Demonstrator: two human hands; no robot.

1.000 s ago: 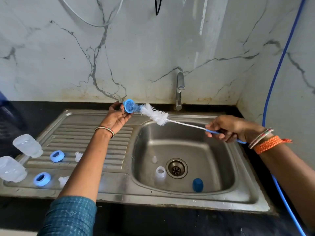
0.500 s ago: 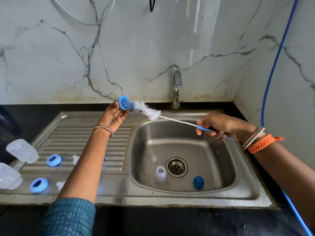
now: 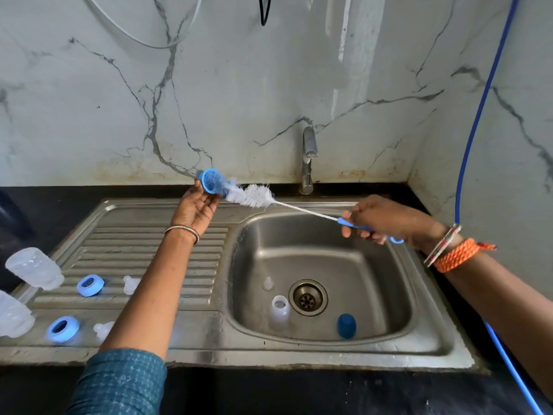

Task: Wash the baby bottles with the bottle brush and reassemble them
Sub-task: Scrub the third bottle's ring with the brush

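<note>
White marble-veined wall tiles back a black worktop with a steel sink set into it, a ribbed draining board on the left and a basin on the right. Behind the basin stands a metal tap, and a blue hose runs down the right wall.

Above the far edge of the draining board, the left hand is raised palm up, its fingers and thumb pinching a blue screw ring by its rim. The right hand is curled round the blue handle of the bottle brush, which reaches across the basin; its white bristle head pokes into the ring's opening.

In the basin, near the drain, a clear bottle stands upright with its mouth up, a small clear teat sits behind it, and a dark blue cap rests to the right.

On the draining board lie two more blue rings, one behind the other, each with a clear teat beside it on the right. At the far left edge two clear bottles lie tilted, the nearer one partly cut off by the frame.

A teal patterned sleeve covers the left upper arm, a bangle circles the left wrist, and an orange thread band with metal bangles sits on the right wrist.
</note>
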